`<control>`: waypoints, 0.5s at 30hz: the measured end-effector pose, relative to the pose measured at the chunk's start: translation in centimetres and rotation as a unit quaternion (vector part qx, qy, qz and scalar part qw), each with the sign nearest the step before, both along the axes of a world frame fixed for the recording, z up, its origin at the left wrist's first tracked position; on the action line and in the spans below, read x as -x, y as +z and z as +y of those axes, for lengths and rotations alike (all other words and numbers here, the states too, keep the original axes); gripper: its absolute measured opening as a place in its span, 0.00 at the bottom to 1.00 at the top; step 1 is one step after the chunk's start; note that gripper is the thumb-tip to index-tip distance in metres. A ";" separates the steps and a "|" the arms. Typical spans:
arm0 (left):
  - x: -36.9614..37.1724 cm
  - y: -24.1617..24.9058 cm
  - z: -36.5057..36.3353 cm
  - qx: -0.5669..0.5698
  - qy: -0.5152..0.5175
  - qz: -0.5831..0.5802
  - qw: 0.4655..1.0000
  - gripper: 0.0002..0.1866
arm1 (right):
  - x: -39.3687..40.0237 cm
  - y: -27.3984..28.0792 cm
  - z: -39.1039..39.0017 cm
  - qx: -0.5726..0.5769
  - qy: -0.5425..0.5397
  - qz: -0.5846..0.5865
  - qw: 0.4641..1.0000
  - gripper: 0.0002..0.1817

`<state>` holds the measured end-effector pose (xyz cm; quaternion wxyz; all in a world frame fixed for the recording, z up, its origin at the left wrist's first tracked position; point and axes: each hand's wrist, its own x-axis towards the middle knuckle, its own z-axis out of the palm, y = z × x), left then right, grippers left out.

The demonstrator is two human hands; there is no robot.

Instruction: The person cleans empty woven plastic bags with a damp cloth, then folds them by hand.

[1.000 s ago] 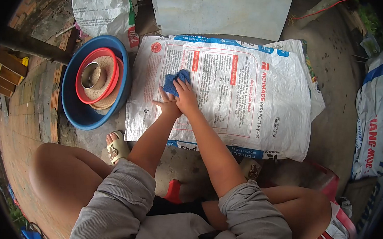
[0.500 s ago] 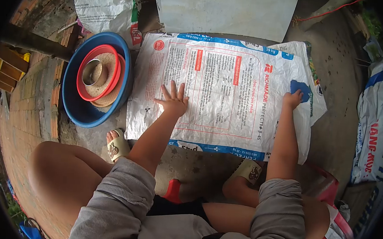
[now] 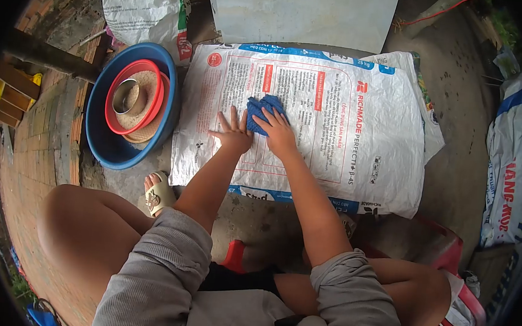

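Note:
A white printed feed sack point(image 3: 360, 127) lies flat on the concrete ground in front of me. My left hand point(image 3: 233, 132) rests flat on its left part, fingers spread, pressing it down. My right hand point(image 3: 278, 131) presses a crumpled blue cloth point(image 3: 260, 109) onto the sack just right of my left hand, near the sack's middle. Both forearms reach forward from grey sleeves over my bare knees.
Left of the sack stands a blue basin point(image 3: 108, 143) holding a red bowl point(image 3: 113, 125) with grain and a small metal cup point(image 3: 124, 97). Another filled sack point(image 3: 142, 3) stands behind. A grey slab point(image 3: 302, 11) leans at the back. More sacks point(image 3: 515, 162) lie right. Red plastic stool point(image 3: 454, 298) below right.
My right hand swept the blue cloth from the sack's middle out to its right edge, then back to the middle beside my left hand, which stayed pressed down.

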<state>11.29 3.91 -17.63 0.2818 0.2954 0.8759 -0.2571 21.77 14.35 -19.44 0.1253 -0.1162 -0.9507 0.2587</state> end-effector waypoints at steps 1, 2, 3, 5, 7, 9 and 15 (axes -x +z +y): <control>0.1 -0.3 -0.2 -0.065 0.018 -0.007 0.998 0.32 | -1.0 0.2 1.7 -0.034 -0.016 -0.012 0.999 0.37; 0.1 -0.5 -0.3 -0.131 0.035 -0.016 0.991 0.32 | -2.2 0.4 3.5 -0.069 -0.031 -0.025 0.997 0.34; 0.0 -0.2 -0.4 -0.136 0.042 -0.027 0.989 0.32 | -3.3 0.4 5.5 -0.080 -0.051 -0.030 0.995 0.35; 0.1 -0.8 -0.4 -0.142 0.043 -0.028 0.989 0.32 | -5.9 0.6 9.3 -0.117 -0.181 -0.057 0.975 0.37; 0.3 -0.7 -0.5 -0.148 0.042 -0.026 0.988 0.32 | -8.9 -0.7 13.0 -0.120 -0.329 -0.059 0.935 0.38; 0.2 -0.4 -0.5 -0.151 0.052 -0.038 0.986 0.32 | -10.4 0.1 14.5 -0.105 -0.341 -0.037 0.933 0.37; 0.1 0.6 -0.9 -0.153 0.053 -0.052 0.985 0.34 | -3.0 1.0 8.4 0.231 -0.481 0.244 0.810 0.31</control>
